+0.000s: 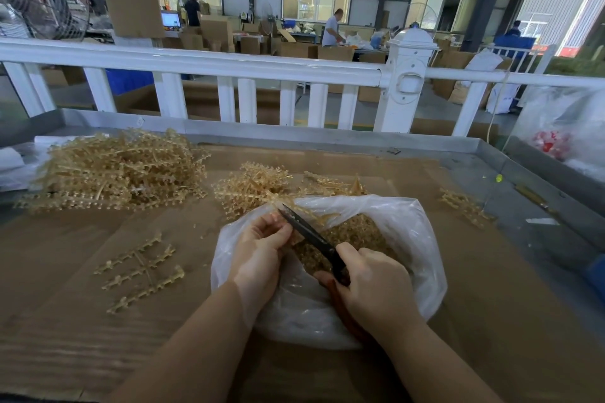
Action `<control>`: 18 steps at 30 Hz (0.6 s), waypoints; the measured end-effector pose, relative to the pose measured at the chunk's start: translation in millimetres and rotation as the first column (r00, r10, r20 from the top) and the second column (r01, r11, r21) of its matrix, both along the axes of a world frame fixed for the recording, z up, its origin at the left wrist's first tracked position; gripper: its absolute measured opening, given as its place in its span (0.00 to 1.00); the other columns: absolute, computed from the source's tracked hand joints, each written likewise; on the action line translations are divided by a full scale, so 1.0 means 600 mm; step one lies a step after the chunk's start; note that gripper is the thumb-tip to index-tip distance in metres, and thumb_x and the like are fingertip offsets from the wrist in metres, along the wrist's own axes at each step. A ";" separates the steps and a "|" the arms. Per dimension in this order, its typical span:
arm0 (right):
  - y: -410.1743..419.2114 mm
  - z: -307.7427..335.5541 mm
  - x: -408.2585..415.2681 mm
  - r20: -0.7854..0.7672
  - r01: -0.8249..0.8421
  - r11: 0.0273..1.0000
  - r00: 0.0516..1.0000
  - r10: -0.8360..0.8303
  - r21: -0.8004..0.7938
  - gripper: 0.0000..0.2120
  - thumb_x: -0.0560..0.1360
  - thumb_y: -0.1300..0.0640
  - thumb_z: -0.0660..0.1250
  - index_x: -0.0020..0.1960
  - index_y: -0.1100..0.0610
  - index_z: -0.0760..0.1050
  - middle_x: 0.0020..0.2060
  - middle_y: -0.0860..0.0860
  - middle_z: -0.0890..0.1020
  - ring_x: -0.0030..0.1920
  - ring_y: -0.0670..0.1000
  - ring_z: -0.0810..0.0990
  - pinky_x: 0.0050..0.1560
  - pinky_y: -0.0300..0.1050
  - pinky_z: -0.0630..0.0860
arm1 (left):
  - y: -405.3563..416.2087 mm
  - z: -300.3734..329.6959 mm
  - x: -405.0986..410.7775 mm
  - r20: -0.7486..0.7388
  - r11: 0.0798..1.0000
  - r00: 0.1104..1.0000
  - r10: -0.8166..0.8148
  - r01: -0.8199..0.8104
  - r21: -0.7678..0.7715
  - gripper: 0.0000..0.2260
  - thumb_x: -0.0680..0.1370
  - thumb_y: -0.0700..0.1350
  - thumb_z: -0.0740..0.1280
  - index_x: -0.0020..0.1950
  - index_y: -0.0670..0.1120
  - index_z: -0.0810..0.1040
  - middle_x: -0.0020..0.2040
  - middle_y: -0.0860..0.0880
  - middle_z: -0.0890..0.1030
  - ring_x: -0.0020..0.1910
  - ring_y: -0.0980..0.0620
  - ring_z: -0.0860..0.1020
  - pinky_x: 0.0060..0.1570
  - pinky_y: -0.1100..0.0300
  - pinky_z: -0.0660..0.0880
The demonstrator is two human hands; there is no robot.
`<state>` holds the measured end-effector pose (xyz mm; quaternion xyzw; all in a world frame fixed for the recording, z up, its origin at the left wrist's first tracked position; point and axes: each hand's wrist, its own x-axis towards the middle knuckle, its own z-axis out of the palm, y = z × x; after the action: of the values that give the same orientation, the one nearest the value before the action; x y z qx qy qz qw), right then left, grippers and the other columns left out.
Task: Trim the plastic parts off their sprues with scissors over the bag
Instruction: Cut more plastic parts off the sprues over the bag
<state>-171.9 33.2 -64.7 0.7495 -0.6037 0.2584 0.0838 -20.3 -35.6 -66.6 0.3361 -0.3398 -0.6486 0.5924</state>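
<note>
Here, head view only. Left hand (262,252) curled round a tan sprue (314,216) over the open mouth of the clear bag (409,226), fingers (268,229) pinching it close to the blades. Right hand (373,281) clenched on the dark handles of the scissors (311,235), blades angled up and to the left, tip just beside the left fingertips. Cut parts (353,235) heaped inside the bag.

Likely trouble: a nick to the left fingertips, given how near the blade tip sits. Also possible: parts flying past the bag rim onto the desk if snipped too near the edge; thin film caught or slit by the blades; a part cut short if the blade lands off the gate. Sprue partly hidden by hand and blade, so exact cut spot unclear.

Round about: brown cardboard covering the desk (98,271), grey metal lip at its far edge. Big pile of untrimmed sprues (114,170) far left, smaller pile (255,183) just behind the bag, flat sprue frames (140,271) lying left of the hands, a few more (465,203) off to the right. Beyond, a white railing (229,65), then a workshop with cardboard boxes, windows and people at benches well apart.
</note>
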 end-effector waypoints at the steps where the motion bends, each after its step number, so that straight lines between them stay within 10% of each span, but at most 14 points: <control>1: 0.000 0.001 0.000 -0.002 0.000 1.000 1.000 0.000 -0.002 0.19 0.74 0.36 0.61 0.51 0.51 0.76 0.36 0.47 0.79 0.37 0.49 0.78 0.35 0.41 0.71 | 0.000 -0.001 0.001 -0.007 1.000 1.000 -0.004 0.004 0.007 0.07 0.76 0.30 0.63 0.46 0.39 0.78 0.42 0.42 0.82 0.45 0.46 0.82 0.52 0.54 0.77; 11: -0.001 0.003 0.000 -0.008 -0.015 1.000 1.000 0.015 0.009 0.19 0.75 0.37 0.61 0.50 0.53 0.76 0.36 0.49 0.80 0.37 0.51 0.79 0.35 0.43 0.71 | 0.000 0.001 0.007 -0.063 0.999 0.998 -0.017 0.019 0.035 0.07 0.76 0.29 0.61 0.51 0.35 0.76 0.43 0.41 0.81 0.40 0.49 0.82 0.41 0.62 0.79; 18: 0.005 0.003 0.002 -0.004 0.023 0.998 1.000 -0.023 -0.063 0.17 0.72 0.39 0.66 0.48 0.52 0.77 0.32 0.47 0.79 0.33 0.49 0.77 0.31 0.41 0.71 | 0.004 0.007 0.008 -0.079 0.999 0.996 -0.043 0.043 -0.009 0.18 0.76 0.27 0.59 0.34 0.42 0.82 0.37 0.45 0.83 0.38 0.52 0.83 0.38 0.65 0.78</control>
<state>-170.6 36.2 -63.2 0.7400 -0.6037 0.2747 0.1119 -15.6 -33.2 -62.3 0.3006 -0.3254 -0.6728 0.5926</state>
